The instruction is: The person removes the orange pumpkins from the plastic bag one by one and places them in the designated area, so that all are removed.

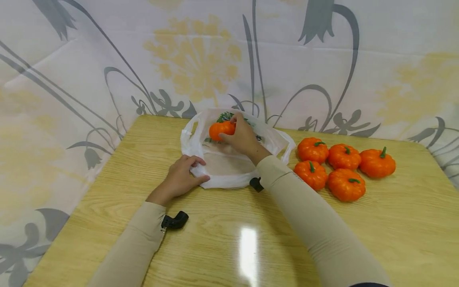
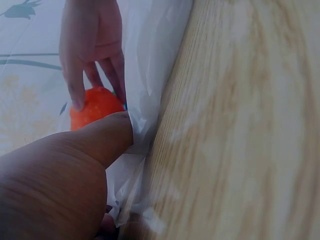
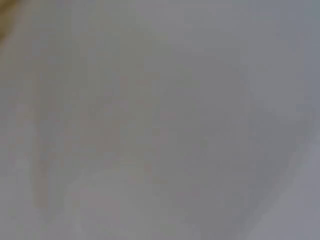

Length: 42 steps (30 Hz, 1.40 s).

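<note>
A small orange pumpkin (image 1: 221,130) is in my right hand (image 1: 241,135), held between thumb and fingers over the open mouth of a white plastic bag (image 1: 224,182). The bag lies on the table with its handles spread and a green print inside. At its near left rim, my left hand (image 1: 184,174) pinches the plastic between thumb and fingers. In the left wrist view the held pumpkin (image 2: 95,107) shows just beyond my left thumb, with the bag's side (image 2: 145,75) next to it. Only blurred white plastic (image 3: 160,120) fills the right wrist view.
Several orange pumpkins (image 1: 344,156) with green stems sit grouped to the right of the bag, near my right forearm. The wooden table (image 1: 211,239) ends at the back against a flower-patterned cloth (image 1: 222,52). Black wrist devices (image 1: 175,220) are on both sleeves.
</note>
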Each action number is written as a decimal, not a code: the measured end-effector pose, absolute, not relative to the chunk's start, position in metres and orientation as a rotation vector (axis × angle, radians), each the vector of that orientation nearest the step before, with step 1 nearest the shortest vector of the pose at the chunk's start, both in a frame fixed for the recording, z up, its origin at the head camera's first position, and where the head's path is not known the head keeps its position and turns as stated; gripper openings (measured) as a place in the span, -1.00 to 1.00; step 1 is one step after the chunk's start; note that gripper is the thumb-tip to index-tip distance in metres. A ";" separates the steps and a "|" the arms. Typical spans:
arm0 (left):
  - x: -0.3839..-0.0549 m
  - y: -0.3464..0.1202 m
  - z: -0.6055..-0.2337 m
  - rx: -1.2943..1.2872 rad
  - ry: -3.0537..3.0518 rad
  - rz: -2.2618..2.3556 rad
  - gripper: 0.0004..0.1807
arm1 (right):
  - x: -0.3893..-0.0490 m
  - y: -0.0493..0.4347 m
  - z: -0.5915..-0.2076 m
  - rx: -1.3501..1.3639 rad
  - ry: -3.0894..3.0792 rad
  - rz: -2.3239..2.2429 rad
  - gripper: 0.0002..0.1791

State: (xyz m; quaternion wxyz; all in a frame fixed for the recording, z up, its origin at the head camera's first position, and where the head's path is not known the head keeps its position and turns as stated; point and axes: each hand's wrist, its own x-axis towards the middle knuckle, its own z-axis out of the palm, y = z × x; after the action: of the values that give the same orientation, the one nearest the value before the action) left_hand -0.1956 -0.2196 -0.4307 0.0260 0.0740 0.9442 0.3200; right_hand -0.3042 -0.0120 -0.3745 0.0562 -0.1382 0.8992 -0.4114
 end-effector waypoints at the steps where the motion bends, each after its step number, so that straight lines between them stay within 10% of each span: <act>1: -0.195 -0.219 -0.430 0.225 2.917 0.993 -0.53 | -0.303 -0.011 -0.373 -0.428 2.733 -1.255 -0.36; 42: -0.195 -0.220 -0.425 0.280 2.902 0.978 -0.52 | -0.199 0.055 -0.354 -0.654 2.621 -1.391 -0.05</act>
State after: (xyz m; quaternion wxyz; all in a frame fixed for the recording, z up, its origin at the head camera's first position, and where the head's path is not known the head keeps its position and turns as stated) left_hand -0.1951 -0.2199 -0.4253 0.0331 0.0911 0.9432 0.3179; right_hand -0.1994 0.0550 -0.3536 0.0513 -0.2150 0.8615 -0.4572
